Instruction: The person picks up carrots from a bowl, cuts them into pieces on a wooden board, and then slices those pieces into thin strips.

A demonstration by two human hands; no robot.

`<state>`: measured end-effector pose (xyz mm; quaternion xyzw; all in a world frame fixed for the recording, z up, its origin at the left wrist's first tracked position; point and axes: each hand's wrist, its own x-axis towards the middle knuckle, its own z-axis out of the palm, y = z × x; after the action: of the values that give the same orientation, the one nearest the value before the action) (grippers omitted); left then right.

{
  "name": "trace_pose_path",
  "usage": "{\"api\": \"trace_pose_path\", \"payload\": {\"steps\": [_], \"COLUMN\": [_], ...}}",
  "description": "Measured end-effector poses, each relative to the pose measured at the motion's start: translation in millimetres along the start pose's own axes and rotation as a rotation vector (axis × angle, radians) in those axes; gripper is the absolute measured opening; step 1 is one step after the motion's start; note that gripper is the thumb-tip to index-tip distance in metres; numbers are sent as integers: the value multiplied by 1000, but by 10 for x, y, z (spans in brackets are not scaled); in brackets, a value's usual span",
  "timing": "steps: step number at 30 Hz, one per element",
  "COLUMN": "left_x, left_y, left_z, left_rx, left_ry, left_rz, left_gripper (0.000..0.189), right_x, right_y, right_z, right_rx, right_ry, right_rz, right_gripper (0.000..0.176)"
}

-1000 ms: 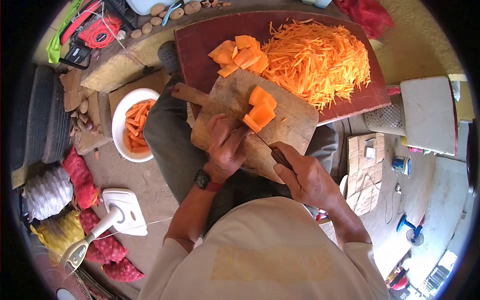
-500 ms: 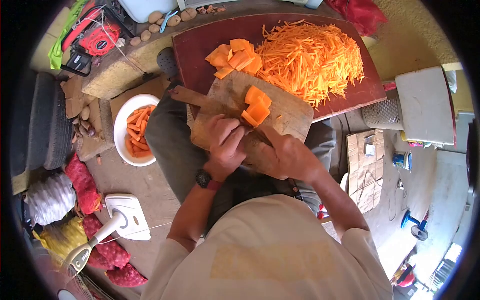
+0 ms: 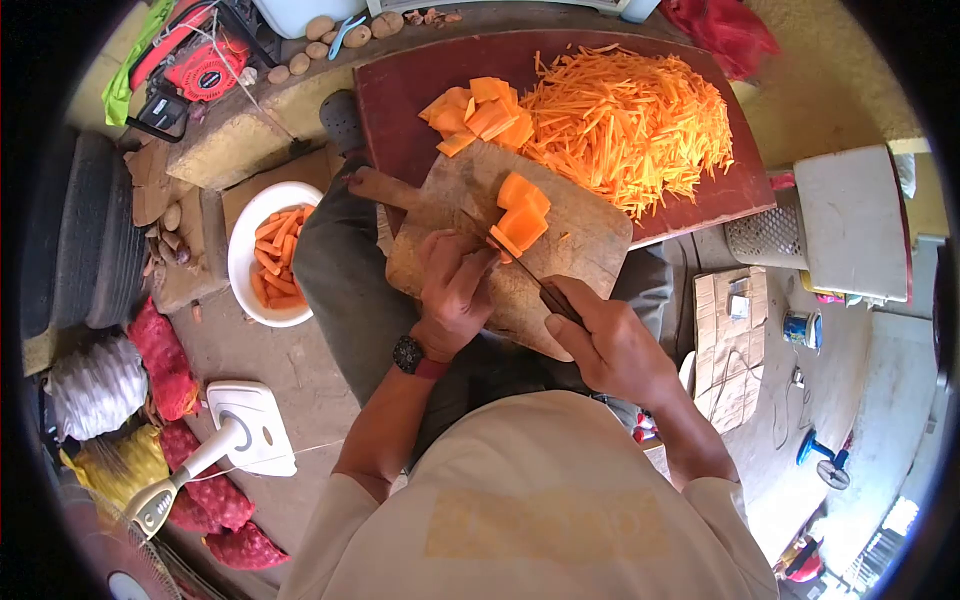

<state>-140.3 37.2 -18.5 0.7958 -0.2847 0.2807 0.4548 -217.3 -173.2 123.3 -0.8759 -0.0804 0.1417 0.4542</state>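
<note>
My right hand (image 3: 615,340) grips a kitchen knife (image 3: 528,272) by its dark handle, the blade pointing up and left across the wooden cutting board (image 3: 590,240). Flat carrot slices (image 3: 522,215) lie overlapping on the board, their lower edge against the blade. My left hand (image 3: 455,290) rests on the board left of the knife, fingers curled together; whatever they hold is hidden. Beyond the board, on a dark red table (image 3: 400,85), are a pile of carrot slices (image 3: 480,115) and a large heap of carrot strips (image 3: 630,125).
A white basin (image 3: 240,250) of peeled carrots (image 3: 275,255) stands on the floor at left. Near it are a white pedestal scale (image 3: 255,430), red mesh sacks (image 3: 165,360) and tires (image 3: 85,230). Potatoes (image 3: 320,28) and a red engine (image 3: 205,75) sit far left; flattened cardboard (image 3: 725,340) lies right.
My right hand has drawn down and right, and more of the knife now shows. The left hand stays curled in nearly the same place. The whole view has shifted slightly.
</note>
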Motion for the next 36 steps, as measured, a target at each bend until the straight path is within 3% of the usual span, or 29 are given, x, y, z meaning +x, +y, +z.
{"api": "trace_pose_path", "payload": {"steps": [16,22,25,28,36], "left_x": [-15,-20,-29,-45,15], "left_y": [21,38,38,24,27], "left_z": [-39,29,44,-1,35], "left_rx": [-10,0,-19,-7,-46], "left_ry": [-48,-3,22,0,25], "left_rz": [29,30,27,-30,-12], "left_gripper": [36,33,33,34,37], "right_x": [245,416,395,308,101], "right_y": [387,473,500,467,163], "right_z": [245,241,214,201,16], "right_rx": [-118,-235,-202,18,69], "right_ry": [36,-61,-55,58,1], "right_rz": [-101,-15,-2,-164,-31], "right_gripper": [41,44,46,42,42]}}
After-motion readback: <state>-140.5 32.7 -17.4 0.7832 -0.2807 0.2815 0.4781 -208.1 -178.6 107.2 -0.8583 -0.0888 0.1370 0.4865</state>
